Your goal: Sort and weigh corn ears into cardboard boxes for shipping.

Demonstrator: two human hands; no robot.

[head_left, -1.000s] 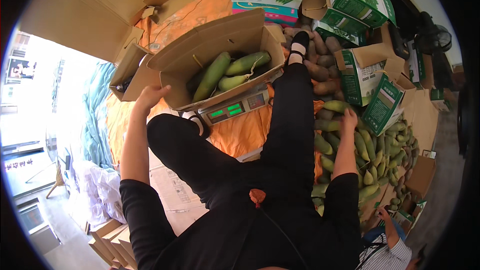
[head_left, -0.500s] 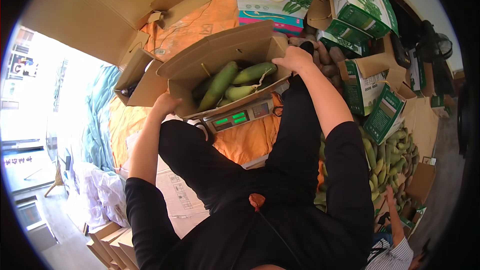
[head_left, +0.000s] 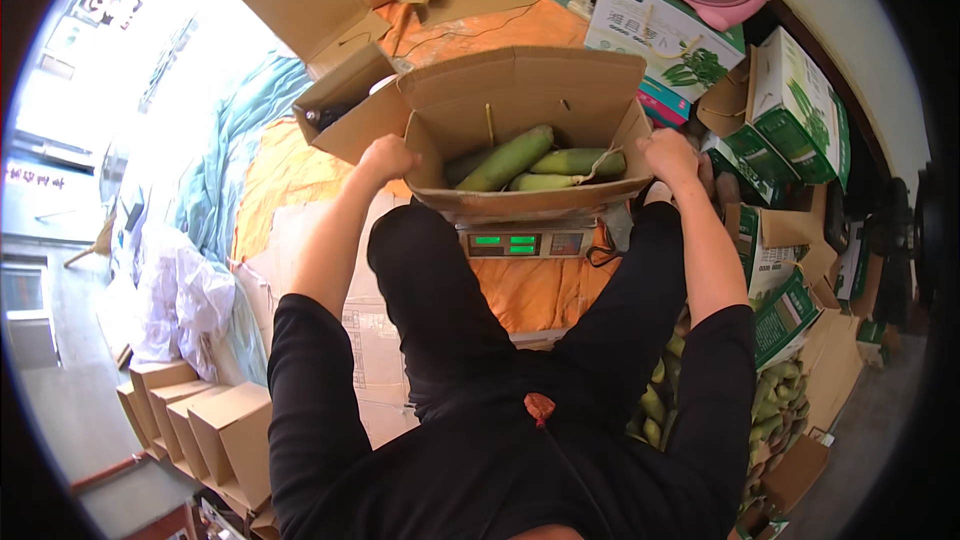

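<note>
Both hands, left hand (head_left: 385, 157) and right hand (head_left: 668, 154), grasp the cardboard box (head_left: 520, 105) atop the scale (head_left: 525, 243); uneven lifting risks spilling green gourds (head_left: 510, 158).

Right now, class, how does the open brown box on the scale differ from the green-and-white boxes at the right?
The open brown box is plain cardboard, its flaps up, and shows long green vegetables inside; the green-and-white boxes are printed, and their contents are hidden. The left hand and right hand grip the brown box; no hand touches the printed ones. Both are cardboard.
</note>
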